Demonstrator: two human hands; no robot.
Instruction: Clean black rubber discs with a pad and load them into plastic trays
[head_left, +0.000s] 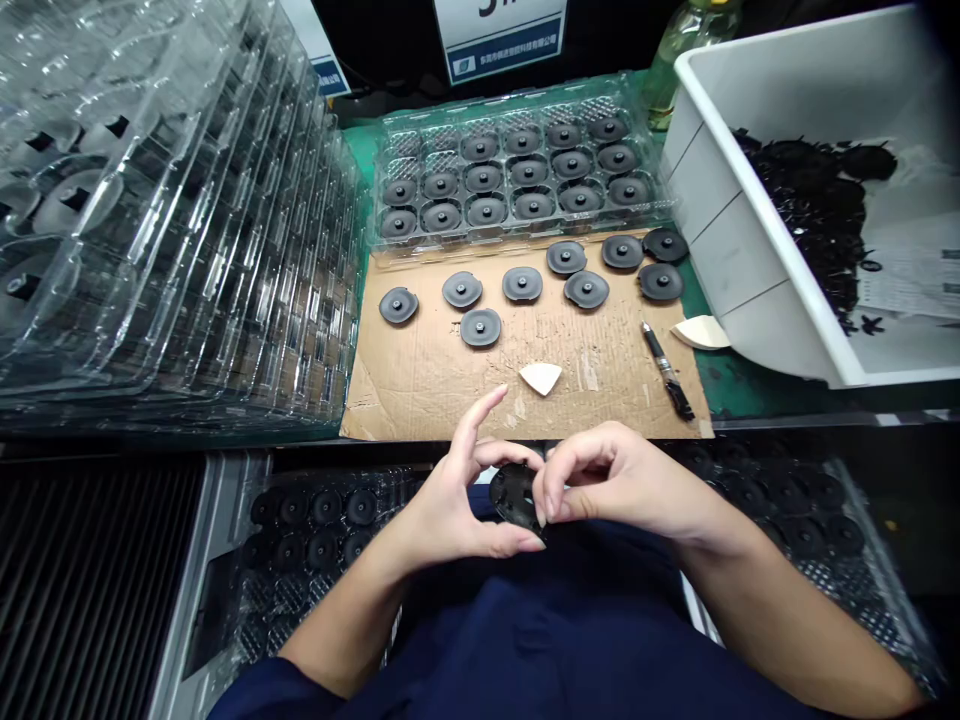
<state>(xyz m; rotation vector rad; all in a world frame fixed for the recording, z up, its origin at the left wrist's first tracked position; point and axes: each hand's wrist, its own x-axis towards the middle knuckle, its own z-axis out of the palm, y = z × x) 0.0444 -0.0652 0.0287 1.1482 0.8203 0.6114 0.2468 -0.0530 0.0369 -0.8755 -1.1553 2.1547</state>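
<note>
Both hands meet just below the table's front edge, over my lap. My left hand (457,495) pinches a black round disc part (514,495) between thumb and fingers, its index finger raised. My right hand (607,480) curls its fingers onto the same disc from the right. Several grey-black discs (523,284) lie loose on a sheet of brown cardboard (435,385). Behind them a clear plastic tray (517,175) holds several more discs in its pockets.
A tall stack of clear empty trays (165,220) fills the left. A white bin (750,250) with black parts stands at right. A black pen (667,370) and two pale wedges (541,377) lie on the cardboard. Filled trays (315,515) sit under the table.
</note>
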